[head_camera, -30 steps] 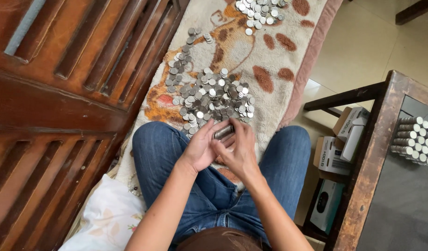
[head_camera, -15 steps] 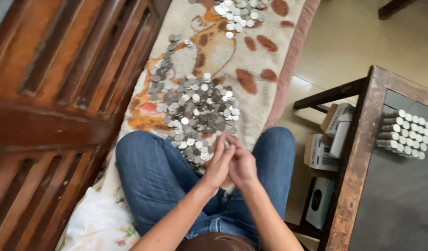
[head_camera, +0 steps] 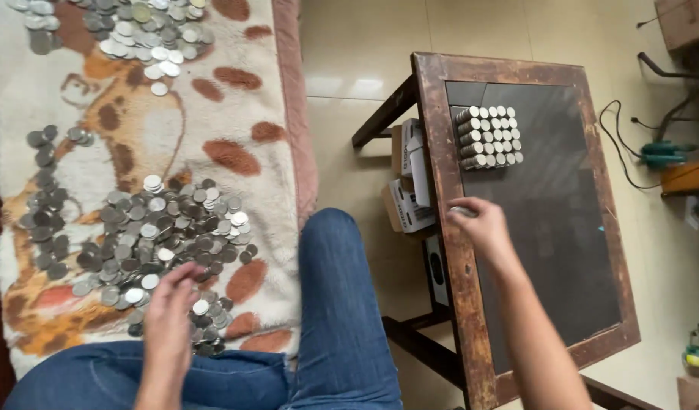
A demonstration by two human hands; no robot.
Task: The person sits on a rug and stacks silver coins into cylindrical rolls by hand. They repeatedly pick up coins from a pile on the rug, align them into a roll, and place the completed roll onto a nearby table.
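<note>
While we sit with our legs in blue jeans [head_camera: 342, 319] on a plush blanket [head_camera: 236, 106] patterned in cream, orange and brown, our two hands work well apart. Our left hand [head_camera: 171, 304] lies over the near edge of the big heap of silver coins [head_camera: 148, 243] spread on the blanket, fingers [head_camera: 184, 275] loosely curled and touching the coins; whether its grip has closed on any of them, we cannot tell. A second, smaller heap of coins [head_camera: 137, 30] lies farther off on the same blanket, near the top edge of the view, and a few loose coins [head_camera: 57, 140] sit between the two.

Our right hand [head_camera: 486, 228] reaches out over the wooden frame of the low counter [head_camera: 448, 114] with its dark glass top. Its grip is clenched around a short stack of coins [head_camera: 463, 211], of which only the silvery end shows past the fingers. Just beyond it on the glass rests a neat block of rolled coin stacks [head_camera: 490, 137], laid on their sides in rows, apart from our hand.

Under the counter, on its lower shelf, stand some small cardboard boxes [head_camera: 406, 182]. Cables [head_camera: 630, 144] trail across the pale tiled floor [head_camera: 357, 45] at the right
</note>
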